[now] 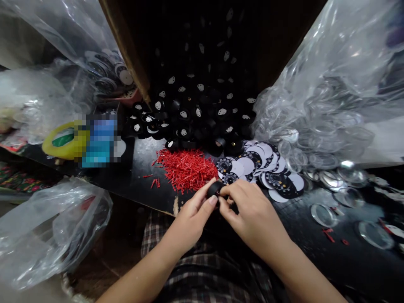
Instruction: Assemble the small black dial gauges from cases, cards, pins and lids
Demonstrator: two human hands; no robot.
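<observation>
My left hand (191, 216) grips a small black round housing (215, 189) between thumb and fingers, just above the table's front edge. On the housing's right side, the thumb and fingers of my right hand (251, 212) are closed in a pinch. Whatever sits between those fingertips is too small and covered to make out. Right behind my hands is a heap of thin red pointers (187, 168). Printed black and white dial discs (274, 180) lie in an overlapping spread beyond my right hand. Similar black housings with pale plates (183, 113) are piled at the back.
Clear round lenses (323, 215) lie on the right, some in a large plastic bag (328, 92). A yellow roll (59, 141) and a blurred blue item (99, 143) stand at left. Another clear bag (57, 231) hangs at lower left. A dark box wall (126, 46) rises behind.
</observation>
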